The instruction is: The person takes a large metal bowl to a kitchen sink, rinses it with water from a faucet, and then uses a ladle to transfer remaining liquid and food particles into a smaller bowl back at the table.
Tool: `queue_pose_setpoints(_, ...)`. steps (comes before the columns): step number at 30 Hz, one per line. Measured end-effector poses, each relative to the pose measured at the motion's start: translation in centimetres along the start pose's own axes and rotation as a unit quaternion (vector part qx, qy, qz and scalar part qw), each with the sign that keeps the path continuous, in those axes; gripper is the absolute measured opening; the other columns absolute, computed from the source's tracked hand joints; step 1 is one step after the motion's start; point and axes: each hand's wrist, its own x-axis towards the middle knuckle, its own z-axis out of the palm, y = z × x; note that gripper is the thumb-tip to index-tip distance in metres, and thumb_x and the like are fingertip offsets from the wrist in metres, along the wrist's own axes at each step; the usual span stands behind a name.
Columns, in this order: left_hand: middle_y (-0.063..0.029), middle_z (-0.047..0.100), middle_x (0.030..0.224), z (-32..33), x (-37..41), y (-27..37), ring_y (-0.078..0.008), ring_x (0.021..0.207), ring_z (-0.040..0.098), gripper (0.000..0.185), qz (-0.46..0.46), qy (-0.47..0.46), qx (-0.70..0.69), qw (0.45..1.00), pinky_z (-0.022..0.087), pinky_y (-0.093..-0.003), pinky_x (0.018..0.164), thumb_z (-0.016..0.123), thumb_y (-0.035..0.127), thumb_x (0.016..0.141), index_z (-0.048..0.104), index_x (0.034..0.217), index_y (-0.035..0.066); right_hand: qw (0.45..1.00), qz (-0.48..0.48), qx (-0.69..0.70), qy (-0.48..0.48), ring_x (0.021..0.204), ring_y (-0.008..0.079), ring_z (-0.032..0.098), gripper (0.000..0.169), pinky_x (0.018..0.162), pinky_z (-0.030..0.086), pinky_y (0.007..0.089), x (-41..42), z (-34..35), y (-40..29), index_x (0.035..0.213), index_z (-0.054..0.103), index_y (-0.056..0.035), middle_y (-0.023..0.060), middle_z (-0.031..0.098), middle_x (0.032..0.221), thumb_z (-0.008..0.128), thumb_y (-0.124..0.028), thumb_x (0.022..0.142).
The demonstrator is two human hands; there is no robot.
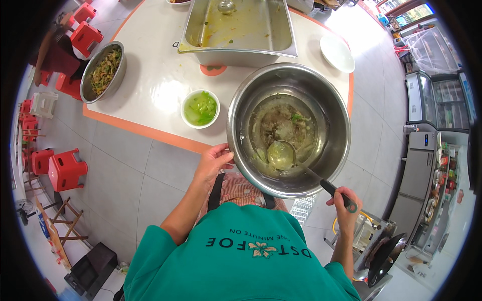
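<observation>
A large steel mixing bowl sits at the table's front edge, with broth and some green leaves in its bottom. My left hand grips its rim at the left. In my right hand is the black handle of a steel ladle, whose cup lies in the broth and holds some liquid. Left of the big bowl stands a small white bowl of green leafy vegetables in liquid.
A deep steel food pan with a ladle and food residue stands behind. An empty white plate lies back right. A steel bowl of mixed vegetables stands left. A person is beyond, near red stools.
</observation>
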Motion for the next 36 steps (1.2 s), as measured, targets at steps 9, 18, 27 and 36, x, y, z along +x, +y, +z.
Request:
queue_pose_setpoints(9,-0.0065,0.059,0.085,0.1,-0.1,0.2,-0.0128,0.069,0.058,0.035,0.001,0.0,-0.006,1.0,0.049,-0.0232,0.058,0.056,0.01,0.076,0.049,0.108,-0.002,0.98,0.045,0.194,0.016,0.047,0.0126,0.053,0.011,0.044,0.044,0.0221,1.4,4.1,0.1,0.078,0.053,0.0028,0.0062,0.053,0.061,0.051,-0.008,0.078)
queue_pose_setpoints(18,-0.0064,0.059,0.083,-0.1,0.1,-0.4,-0.0127,0.068,0.058,0.035,0.006,0.004,-0.018,1.0,0.048,-0.0226,0.058,0.057,0.011,0.075,0.049,0.106,-0.002,0.966,0.031,0.256,0.028,0.046,0.0146,0.054,0.015,0.045,0.045,0.0229,3.7,5.6,-1.9,0.083,0.052,0.0051,0.0095,0.055,0.057,0.051,-0.009,0.078)
queue_pose_setpoints(27,-0.007,0.059,0.086,0.0,0.0,-0.4,-0.0135,0.07,0.059,0.034,0.005,0.005,-0.025,1.0,0.05,-0.0231,0.058,0.056,0.011,0.076,0.049,0.107,-0.002,0.962,0.026,0.269,0.043,0.046,0.0147,0.055,0.013,0.046,0.045,0.0229,3.5,4.6,-2.2,0.079,0.053,0.0051,0.0096,0.055,0.061,0.051,-0.007,0.078)
queue_pose_setpoints(36,-0.007,0.059,0.086,0.0,0.0,-0.2,-0.0138,0.071,0.058,0.035,0.004,0.001,-0.016,1.0,0.049,-0.0236,0.058,0.056,0.011,0.076,0.048,0.108,-0.002,0.986,-0.062,0.157,0.018,0.052,0.0121,0.057,0.004,0.046,0.042,0.0184,0.3,5.6,-2.9,0.072,0.053,0.0047,0.0054,0.054,0.064,0.05,0.003,0.073)
